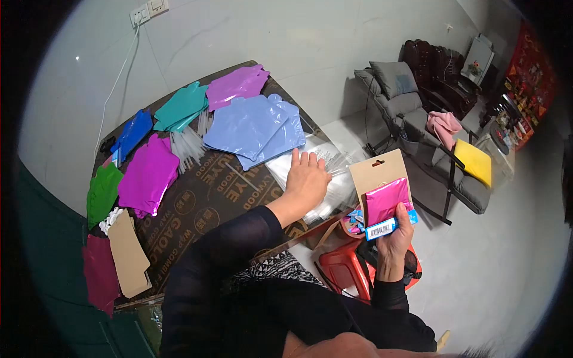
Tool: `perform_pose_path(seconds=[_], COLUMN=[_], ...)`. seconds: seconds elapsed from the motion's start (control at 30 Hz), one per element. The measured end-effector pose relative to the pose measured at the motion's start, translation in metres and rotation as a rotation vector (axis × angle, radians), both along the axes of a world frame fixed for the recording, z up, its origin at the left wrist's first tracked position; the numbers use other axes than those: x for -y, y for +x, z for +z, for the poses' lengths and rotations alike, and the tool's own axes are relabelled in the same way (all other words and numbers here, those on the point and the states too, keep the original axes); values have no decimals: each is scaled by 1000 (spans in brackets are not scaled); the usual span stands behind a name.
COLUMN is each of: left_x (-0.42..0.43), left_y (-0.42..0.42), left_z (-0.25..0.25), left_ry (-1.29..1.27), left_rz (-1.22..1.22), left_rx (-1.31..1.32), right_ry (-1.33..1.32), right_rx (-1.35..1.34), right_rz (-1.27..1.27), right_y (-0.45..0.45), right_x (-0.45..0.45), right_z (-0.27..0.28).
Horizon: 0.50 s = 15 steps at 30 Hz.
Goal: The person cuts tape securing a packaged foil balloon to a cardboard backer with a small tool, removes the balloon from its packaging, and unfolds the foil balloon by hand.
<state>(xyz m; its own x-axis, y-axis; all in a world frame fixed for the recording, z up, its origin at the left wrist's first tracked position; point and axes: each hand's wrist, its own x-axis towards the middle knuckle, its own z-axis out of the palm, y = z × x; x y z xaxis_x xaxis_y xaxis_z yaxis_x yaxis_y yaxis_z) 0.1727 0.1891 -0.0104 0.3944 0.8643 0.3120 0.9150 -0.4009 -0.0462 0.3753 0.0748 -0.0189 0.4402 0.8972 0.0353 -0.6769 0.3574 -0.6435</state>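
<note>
My right hand (pixel 395 241) grips a brown cardboard hang card (pixel 377 172) with a hanging slot, a folded pink foil packet (pixel 388 198) and a blue barcode label (pixel 382 228). The thumb presses on the front of the packet and label. My left hand (pixel 307 182) rests, fingers stretched out, on a pile of clear plastic sleeves (pixel 334 185) at the table's right edge. Just beyond its fingertips lie light blue foil balloons (pixel 253 128), flat and overlapping. Thin clear sticks or tubes (pixel 190 146) lie left of them.
On the dark plywood table (pixel 221 191) are flat purple (pixel 239 83), teal (pixel 182 107), blue (pixel 134 132), magenta (pixel 149 173) and green (pixel 103 194) foils, plus brown cards (pixel 128 256). A red stool (pixel 343 271) stands below right. Farther off is a grey rocking chair (pixel 412 119).
</note>
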Motion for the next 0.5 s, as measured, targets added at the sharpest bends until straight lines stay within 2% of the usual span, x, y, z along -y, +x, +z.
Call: perform_pose_path(seconds=[0.13,0.2,0.23,0.3,0.37,0.5], left_x=[4,24,39,74,117,185], left_y=[-23,-41,-54,-86,-114,-160], left_z=[16,32,43,70,99,99], left_ry=[-68,129,120,329,238,174], left_rz=[-179,-262,-252,-282,-155,155], left_rx=[-48,5,8,-104,-145,-267], right_ry=[-17,-16,-12,-5,-16,-30], right_rx=[-35,-19,-6,16,23,41], right_rz=[28,52,71,118,161,284], right_y=[4,3,0,-4,-8,-28], right_x=[0,2,4,8,10,11], right_z=[-3,1,5,11,14,14])
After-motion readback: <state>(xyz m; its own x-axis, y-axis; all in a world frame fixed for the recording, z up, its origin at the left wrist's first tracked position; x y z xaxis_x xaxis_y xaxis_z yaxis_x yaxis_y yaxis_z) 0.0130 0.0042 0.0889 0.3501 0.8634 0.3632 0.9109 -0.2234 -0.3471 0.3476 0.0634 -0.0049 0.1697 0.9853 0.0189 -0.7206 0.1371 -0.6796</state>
